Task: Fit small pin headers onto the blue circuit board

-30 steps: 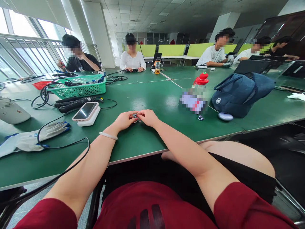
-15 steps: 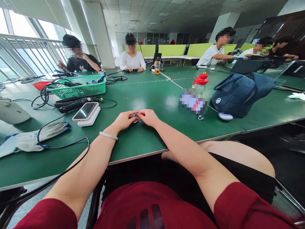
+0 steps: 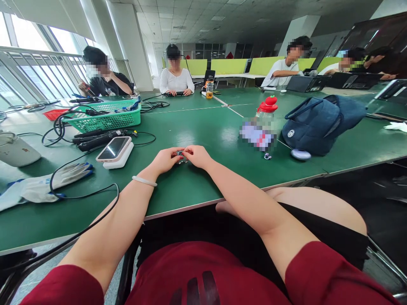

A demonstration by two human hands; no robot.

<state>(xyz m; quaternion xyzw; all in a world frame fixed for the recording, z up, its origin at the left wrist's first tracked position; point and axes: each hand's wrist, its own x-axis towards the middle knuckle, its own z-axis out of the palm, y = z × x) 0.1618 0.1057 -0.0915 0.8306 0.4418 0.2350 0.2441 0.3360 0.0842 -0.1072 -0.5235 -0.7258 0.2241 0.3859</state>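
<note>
"So, what is in the grip?"

"Two bare hands meet over a green surface [image 3: 182,188]. The left hand [image 3: 167,160] and the right hand [image 3: 198,156] each have thumb and fingertips drawn together, with hardly a gap, around one small shiny item [image 3: 179,153]. It sits between them, mostly covered, too small to make out in shape."

"Is it resting on anything?"

"I cannot tell. Shiny bits [image 3: 182,162] show just below the fingertips; they may belong to it or be separate."

"What could go wrong?"

"In my judgement, a slip or uneven pull could flick it loose, since the fingertips have so little to hold. Pieces that tiny might skitter away on a smooth top."

"And farther out?"

"A black cable [image 3: 112,184] loops at left and appears to cross the left forearm [image 3: 132,207]; an arm shifting sideways might catch it and jolt the hands. White-and-blue gloves [image 3: 51,181] lie near the cable. A phone [image 3: 115,148] rests on a white box [image 3: 120,161], left of the hands. Beyond is a green basket [image 3: 122,117]; to the right, a red-topped bottle [image 3: 267,105] and a navy backpack [image 3: 314,127]. Other people [image 3: 176,79] sit across, well apart."
</note>
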